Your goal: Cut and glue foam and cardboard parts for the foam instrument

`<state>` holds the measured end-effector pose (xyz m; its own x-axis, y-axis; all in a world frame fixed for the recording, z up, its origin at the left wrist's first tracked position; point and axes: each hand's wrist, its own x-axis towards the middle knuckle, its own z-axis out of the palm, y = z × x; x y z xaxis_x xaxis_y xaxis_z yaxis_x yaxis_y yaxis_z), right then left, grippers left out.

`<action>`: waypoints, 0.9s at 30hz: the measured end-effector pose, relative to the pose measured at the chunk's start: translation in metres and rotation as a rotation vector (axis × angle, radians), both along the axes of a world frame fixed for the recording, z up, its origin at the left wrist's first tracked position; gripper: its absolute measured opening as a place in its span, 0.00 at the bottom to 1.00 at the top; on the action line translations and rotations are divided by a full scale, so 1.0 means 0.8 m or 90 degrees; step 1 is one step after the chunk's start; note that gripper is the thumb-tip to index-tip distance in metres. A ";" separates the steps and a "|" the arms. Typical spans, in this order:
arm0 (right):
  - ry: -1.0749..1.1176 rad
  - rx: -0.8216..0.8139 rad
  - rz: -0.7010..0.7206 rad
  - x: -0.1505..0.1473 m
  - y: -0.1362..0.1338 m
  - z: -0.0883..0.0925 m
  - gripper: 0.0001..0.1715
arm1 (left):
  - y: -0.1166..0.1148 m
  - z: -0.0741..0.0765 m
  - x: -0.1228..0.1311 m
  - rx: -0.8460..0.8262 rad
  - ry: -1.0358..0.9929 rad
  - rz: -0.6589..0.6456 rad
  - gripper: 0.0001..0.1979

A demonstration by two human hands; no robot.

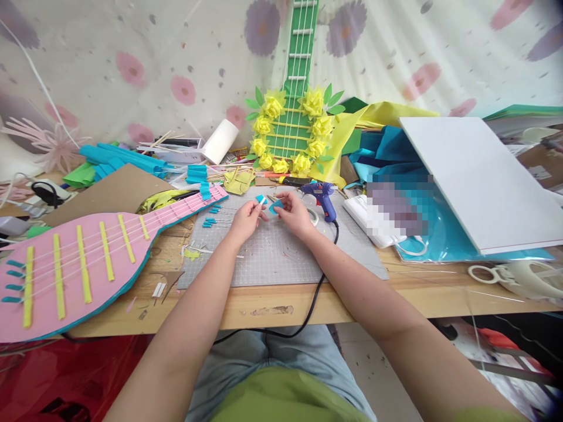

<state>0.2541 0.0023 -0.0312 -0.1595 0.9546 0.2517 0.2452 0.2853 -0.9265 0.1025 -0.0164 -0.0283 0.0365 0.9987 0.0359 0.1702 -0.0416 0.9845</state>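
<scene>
My left hand (247,220) is closed in a pinch on a short white stick (263,201), with a bit of blue paper showing beside its fingertips. Opposite it, my right hand (294,214) pinches a small piece of blue paper (276,206). Both hands are close together over the grey cutting mat (272,274). Several thin wires with blue-wrapped ends (210,223) lie on the mat left of my left hand. A blue glue gun (324,199) rests just right of my right hand, and a roll of tape (314,217) is partly hidden behind that hand.
A pink paper-covered lute (94,258) lies at the left. The green instrument with yellow paper flowers (290,126) leans at the back. A white power strip (367,220), white board (484,181) and scissors (486,274) are at the right. The glue gun's cord (314,299) crosses the front edge.
</scene>
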 end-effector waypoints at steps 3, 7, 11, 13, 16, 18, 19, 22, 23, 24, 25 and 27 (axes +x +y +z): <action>-0.179 0.075 0.006 0.001 -0.006 0.002 0.19 | 0.002 0.001 -0.003 -0.016 -0.019 0.047 0.08; -0.293 0.188 0.031 0.003 -0.008 0.006 0.22 | 0.001 0.004 -0.002 -0.052 -0.042 0.055 0.08; -0.292 0.283 -0.067 0.014 -0.004 0.023 0.19 | -0.002 0.008 0.002 -0.076 -0.063 0.054 0.08; -0.278 0.319 -0.123 0.027 -0.003 0.040 0.17 | -0.002 0.010 0.003 -0.088 -0.077 0.055 0.08; -0.267 0.370 -0.230 0.059 -0.002 0.067 0.15 | -0.003 0.013 0.003 -0.098 -0.092 0.070 0.08; -0.275 0.384 -0.320 0.087 0.000 0.075 0.16 | -0.004 0.014 0.003 -0.096 -0.100 0.085 0.08; -0.285 0.375 -0.354 0.102 0.002 0.075 0.17 | -0.004 0.014 0.003 -0.093 -0.102 0.089 0.08; -0.355 0.270 -0.377 0.137 0.010 0.059 0.26 | -0.003 0.012 0.004 -0.071 -0.098 0.086 0.07; -0.383 0.219 -0.360 0.144 0.012 0.050 0.28 | -0.003 0.011 0.004 -0.062 -0.092 0.083 0.07; -0.410 0.169 -0.326 0.147 0.015 0.041 0.29 | -0.002 0.009 0.004 -0.055 -0.082 0.080 0.06; -0.429 0.120 -0.286 0.147 0.017 0.032 0.28 | -0.002 0.007 0.005 -0.050 -0.071 0.076 0.05; -0.445 0.033 -0.227 0.140 0.021 0.018 0.26 | -0.001 0.003 0.005 -0.045 -0.052 0.068 0.04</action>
